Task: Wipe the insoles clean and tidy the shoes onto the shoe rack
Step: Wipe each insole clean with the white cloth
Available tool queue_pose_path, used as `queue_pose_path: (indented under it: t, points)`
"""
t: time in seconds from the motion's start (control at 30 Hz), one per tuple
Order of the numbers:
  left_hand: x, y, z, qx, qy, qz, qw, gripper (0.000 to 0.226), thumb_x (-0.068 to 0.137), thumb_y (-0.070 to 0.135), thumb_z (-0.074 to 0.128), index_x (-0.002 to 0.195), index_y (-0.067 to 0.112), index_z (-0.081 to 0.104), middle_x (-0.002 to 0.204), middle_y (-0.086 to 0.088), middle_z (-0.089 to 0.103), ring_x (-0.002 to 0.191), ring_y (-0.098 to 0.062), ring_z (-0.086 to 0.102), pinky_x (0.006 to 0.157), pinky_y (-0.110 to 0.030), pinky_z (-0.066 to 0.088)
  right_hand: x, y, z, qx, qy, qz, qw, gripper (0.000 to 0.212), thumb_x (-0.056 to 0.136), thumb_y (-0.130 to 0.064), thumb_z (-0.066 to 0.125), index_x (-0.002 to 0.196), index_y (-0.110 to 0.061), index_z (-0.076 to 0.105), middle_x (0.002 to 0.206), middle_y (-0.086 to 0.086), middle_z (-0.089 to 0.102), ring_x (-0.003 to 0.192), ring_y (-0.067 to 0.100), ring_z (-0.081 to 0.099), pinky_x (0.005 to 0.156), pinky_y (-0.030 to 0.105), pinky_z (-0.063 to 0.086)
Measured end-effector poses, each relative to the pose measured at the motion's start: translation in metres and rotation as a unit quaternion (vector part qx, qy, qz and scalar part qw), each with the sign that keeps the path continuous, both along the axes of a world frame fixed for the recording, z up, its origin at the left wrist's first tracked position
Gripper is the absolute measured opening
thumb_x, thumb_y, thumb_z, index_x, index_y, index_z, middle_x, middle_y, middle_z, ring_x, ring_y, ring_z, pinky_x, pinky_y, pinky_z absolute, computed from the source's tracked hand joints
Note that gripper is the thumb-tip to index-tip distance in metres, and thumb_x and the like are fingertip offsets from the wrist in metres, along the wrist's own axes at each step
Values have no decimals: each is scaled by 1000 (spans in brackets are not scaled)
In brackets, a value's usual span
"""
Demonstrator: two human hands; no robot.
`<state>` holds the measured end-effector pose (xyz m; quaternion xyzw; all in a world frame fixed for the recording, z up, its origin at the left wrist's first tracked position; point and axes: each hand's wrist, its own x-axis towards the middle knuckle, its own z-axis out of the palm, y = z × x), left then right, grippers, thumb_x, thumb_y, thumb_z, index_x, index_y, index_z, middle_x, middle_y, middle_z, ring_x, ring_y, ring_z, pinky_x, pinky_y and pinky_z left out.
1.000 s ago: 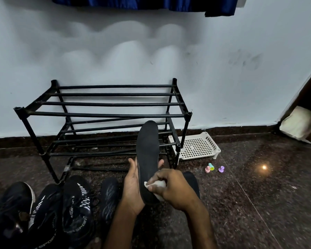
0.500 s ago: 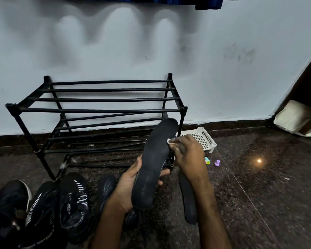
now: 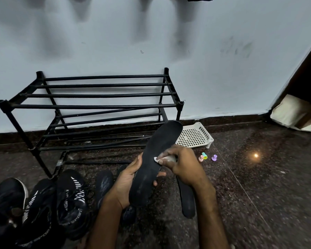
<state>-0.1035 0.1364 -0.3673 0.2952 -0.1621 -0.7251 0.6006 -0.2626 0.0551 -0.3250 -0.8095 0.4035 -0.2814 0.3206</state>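
wipe slid toe-to-middle | left hand holds insole | right hand pinches wipe

Wall: pale blue-grey paint is showing dark smudges and soft shadows.
Floor: dark speckled stone is reflecting a small light spot.
Skirting: dark strip is running along the wall's foot.
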Motion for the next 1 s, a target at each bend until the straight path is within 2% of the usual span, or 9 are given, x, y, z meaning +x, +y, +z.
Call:
queue_pose_path:
  t: [0.13, 0.2, 0.37, 0.47, 0.57, 0.67, 0.73, 0.87, 1.0]
  points:
    - [3, 6, 7, -9, -26, -33, 999, 41, 99, 34, 41, 128, 17, 64, 121, -33, 61, 78, -43, 69, 54, -36, 54, -5, -15, 1, -130, -27, -187, 973, 12, 86, -15, 73, 97, -16, 75, 100, -2, 65, 87, 9, 62, 86, 22, 50]
    - [5, 9, 9, -15, -21, -41, 999, 41, 99, 33, 40, 125, 15, 66, 114, -35, 62, 71, -41, 68, 53, -36, 54, -6, -21, 3, -179, -51, -201, 962, 12, 86, -14, 73, 98, -13, 75, 97, 1, 65, 86, 11, 62, 83, 23, 50]
    - [9, 10, 7, -28, -5, -47, 999, 43, 101, 33, 38, 130, 12, 61, 112, -33, 63, 77, -43, 68, 55, -38, 56, -1, -24, 8, -216, -81, -201, 952, 13, 87, -12, 72, 100, -11, 73, 98, 0, 63, 87, 9, 60, 82, 14, 47]
    - [10, 8, 4, -17, 3, -28, 999, 42, 100, 35, 40, 130, 15, 62, 113, -30, 65, 81, -41, 68, 55, -37, 56, -6, -16, 2, -122, -52, -107, 985, 12, 84, -16, 76, 96, -17, 75, 97, -5, 66, 88, 5, 61, 78, 3, 41]
    - [8, 8, 3, -11, 2, -10, 1000, 39, 99, 33, 41, 124, 17, 67, 114, -27, 66, 81, -41, 69, 53, -36, 55, -20, -2, -15, 34, -19, -28, 999, 9, 78, -21, 82, 85, -23, 76, 90, -9, 72, 82, 1, 65, 67, 6, 44]
    - [7, 9, 4, -7, -27, -12, 1000, 38, 98, 33, 42, 115, 22, 73, 113, -27, 67, 83, -41, 69, 53, -36, 55, -38, -10, -27, -3, 43, -144, 989, 6, 78, -20, 81, 80, -22, 76, 86, -9, 72, 78, 0, 65, 67, 9, 44]
    - [8, 8, 5, -3, -41, -12, 999, 37, 97, 33, 43, 122, 22, 69, 119, -26, 66, 89, -42, 68, 54, -35, 55, -46, -14, -28, -11, 3, -180, 984, 6, 79, -20, 80, 82, -21, 75, 86, -10, 72, 78, -2, 64, 70, 12, 48]
    - [9, 8, 4, 14, -67, -3, 998, 39, 96, 32, 45, 131, 22, 59, 124, -24, 64, 90, -44, 67, 53, -35, 54, -32, -7, -24, 26, -158, -114, 980, 9, 83, -19, 78, 92, -19, 77, 93, -8, 74, 88, 6, 68, 80, 24, 55]
    - [11, 10, 4, 19, -71, -13, 997, 41, 96, 32, 44, 134, 22, 56, 123, -26, 64, 86, -44, 68, 53, -35, 55, -13, 0, -39, 15, -168, -80, 982, 10, 83, -18, 77, 93, -18, 76, 95, -7, 73, 91, 9, 68, 83, 32, 56]
